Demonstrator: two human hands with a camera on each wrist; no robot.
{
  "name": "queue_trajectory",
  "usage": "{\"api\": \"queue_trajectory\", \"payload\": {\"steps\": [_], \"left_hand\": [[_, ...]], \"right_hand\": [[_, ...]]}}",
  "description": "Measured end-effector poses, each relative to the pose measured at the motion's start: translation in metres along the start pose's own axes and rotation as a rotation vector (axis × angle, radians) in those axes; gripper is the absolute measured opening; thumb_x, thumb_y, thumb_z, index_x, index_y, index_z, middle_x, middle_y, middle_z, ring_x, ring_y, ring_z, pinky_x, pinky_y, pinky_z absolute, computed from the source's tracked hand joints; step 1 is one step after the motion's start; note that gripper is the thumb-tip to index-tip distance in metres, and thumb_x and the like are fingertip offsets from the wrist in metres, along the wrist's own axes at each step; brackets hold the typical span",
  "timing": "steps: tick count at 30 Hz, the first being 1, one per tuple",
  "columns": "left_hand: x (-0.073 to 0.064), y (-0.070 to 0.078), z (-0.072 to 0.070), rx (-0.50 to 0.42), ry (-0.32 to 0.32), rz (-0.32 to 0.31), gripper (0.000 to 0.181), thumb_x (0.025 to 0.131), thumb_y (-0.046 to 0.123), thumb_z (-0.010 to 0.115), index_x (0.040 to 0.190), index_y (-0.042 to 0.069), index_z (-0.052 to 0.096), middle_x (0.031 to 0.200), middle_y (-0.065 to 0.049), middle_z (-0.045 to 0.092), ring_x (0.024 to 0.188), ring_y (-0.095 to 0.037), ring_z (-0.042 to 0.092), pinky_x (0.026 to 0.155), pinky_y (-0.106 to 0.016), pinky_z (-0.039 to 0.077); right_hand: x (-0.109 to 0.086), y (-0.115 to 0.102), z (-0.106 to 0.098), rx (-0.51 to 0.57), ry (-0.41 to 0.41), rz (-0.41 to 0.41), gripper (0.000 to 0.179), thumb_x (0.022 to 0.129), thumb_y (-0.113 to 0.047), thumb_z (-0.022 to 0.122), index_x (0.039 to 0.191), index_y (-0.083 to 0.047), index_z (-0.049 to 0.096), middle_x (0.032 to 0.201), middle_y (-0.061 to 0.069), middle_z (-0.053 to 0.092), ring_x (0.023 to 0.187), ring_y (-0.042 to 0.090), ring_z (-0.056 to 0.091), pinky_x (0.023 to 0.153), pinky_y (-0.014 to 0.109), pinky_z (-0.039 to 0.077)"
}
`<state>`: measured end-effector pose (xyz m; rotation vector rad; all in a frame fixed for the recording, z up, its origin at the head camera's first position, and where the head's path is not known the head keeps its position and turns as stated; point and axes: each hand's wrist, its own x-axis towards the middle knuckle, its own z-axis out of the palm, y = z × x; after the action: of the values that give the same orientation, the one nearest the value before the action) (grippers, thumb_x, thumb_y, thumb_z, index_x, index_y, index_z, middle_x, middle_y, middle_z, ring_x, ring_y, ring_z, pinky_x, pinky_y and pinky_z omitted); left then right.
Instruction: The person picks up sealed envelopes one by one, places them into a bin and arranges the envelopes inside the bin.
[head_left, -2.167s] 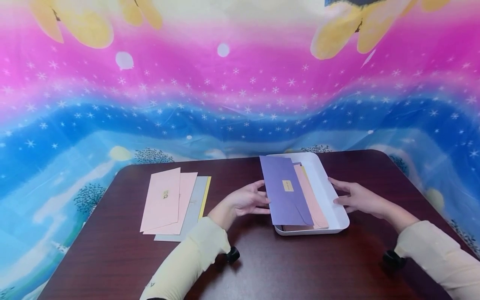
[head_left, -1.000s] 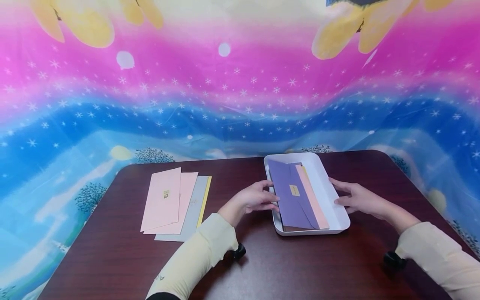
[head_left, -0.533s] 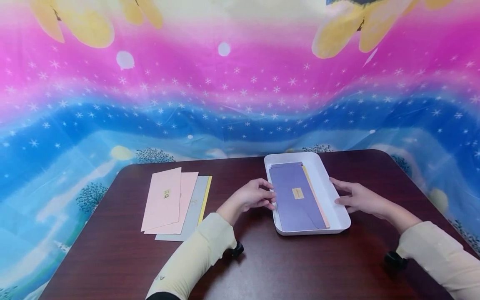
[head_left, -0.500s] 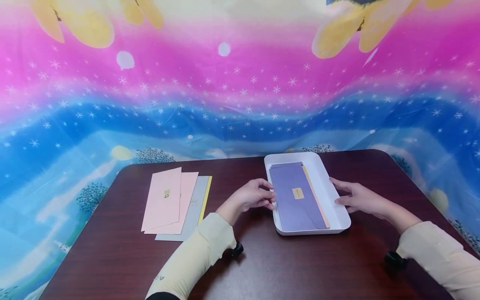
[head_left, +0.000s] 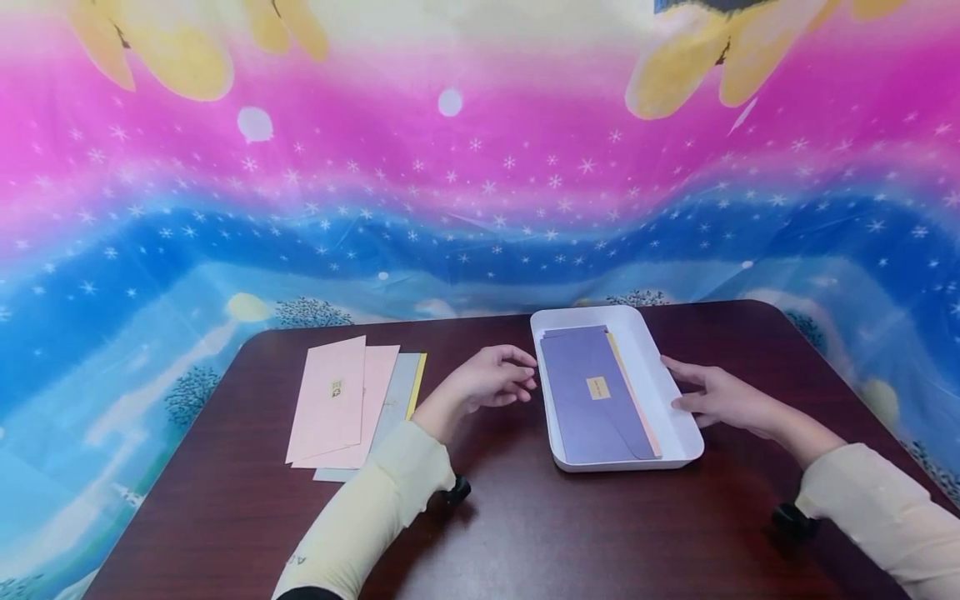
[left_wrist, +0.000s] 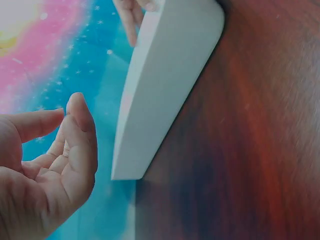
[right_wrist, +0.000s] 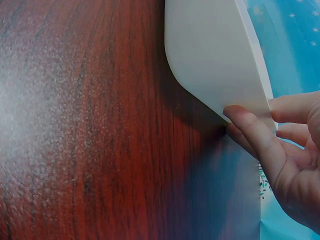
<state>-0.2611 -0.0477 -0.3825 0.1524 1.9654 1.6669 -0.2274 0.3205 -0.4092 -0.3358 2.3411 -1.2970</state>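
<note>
A purple envelope with a small tan label lies flat in a white tray, on top of other envelopes whose purple, yellow and pink edges peek out. Just left of the tray, my left hand hovers with loosely bent fingers and holds nothing. In the left wrist view this hand is apart from the tray wall. My right hand touches the tray's right outer side with spread fingertips. From the right wrist, the fingers rest against the tray's wall and rim.
Left on the dark wooden table lies a fanned pile: two pink envelopes, a grey one and a yellow edge. A printed cloth hangs behind the table. Both wrists carry black cameras.
The purple envelope, earlier held tilted over the tray by the left hand, was lowered onto the stack and let go. The left hand then drew away leftward. The right hand stayed at the tray.
</note>
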Motion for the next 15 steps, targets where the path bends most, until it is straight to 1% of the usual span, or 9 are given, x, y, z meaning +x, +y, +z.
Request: {"api": "queue_trajectory", "payload": {"steps": [4,8,10,13,15], "left_hand": [[-0.007,0.005,-0.014,0.024,0.037,0.016,0.025,0.105,0.009,0.058,0.127,-0.001,0.061,0.100,-0.017,0.071,0.070,-0.013,0.067,0.066,-0.025,0.053],[-0.015,0.004,-0.028,0.036,0.085,0.037,0.020,0.104,0.010,0.059,0.122,0.002,0.064,0.101,-0.019,0.071,0.070,-0.012,0.067,0.064,-0.023,0.051],[-0.019,0.004,-0.035,0.048,0.105,0.047,0.020,0.104,0.010,0.060,0.122,0.002,0.064,0.100,-0.019,0.071,0.069,-0.011,0.067,0.063,-0.023,0.049],[-0.027,0.003,-0.045,0.088,0.134,0.062,0.021,0.103,0.010,0.059,0.122,0.001,0.064,0.096,-0.015,0.072,0.070,-0.010,0.066,0.062,-0.022,0.046],[-0.032,0.001,-0.053,0.122,0.157,0.074,0.021,0.104,0.009,0.059,0.122,0.000,0.064,0.091,-0.011,0.072,0.070,-0.011,0.067,0.060,-0.022,0.045]], "right_hand": [[0.000,-0.002,0.000,0.001,0.007,0.005,0.081,0.101,-0.002,0.061,0.160,0.005,0.007,0.155,0.044,0.018,0.119,0.045,0.060,0.082,0.049,0.060],[-0.002,-0.003,0.001,0.005,0.014,0.010,0.081,0.100,-0.003,0.062,0.161,0.005,0.009,0.156,0.043,0.018,0.118,0.043,0.062,0.082,0.048,0.060],[-0.003,-0.003,0.001,0.011,0.017,0.012,0.082,0.100,-0.003,0.063,0.161,0.004,0.009,0.156,0.042,0.018,0.117,0.042,0.063,0.082,0.048,0.060],[-0.003,-0.002,0.002,0.023,0.020,0.012,0.082,0.099,-0.003,0.063,0.161,0.004,0.009,0.156,0.042,0.019,0.115,0.040,0.064,0.081,0.048,0.060],[-0.003,-0.001,0.003,0.035,0.017,0.012,0.082,0.099,-0.003,0.063,0.161,0.004,0.009,0.156,0.042,0.019,0.114,0.039,0.065,0.081,0.048,0.060]]}}
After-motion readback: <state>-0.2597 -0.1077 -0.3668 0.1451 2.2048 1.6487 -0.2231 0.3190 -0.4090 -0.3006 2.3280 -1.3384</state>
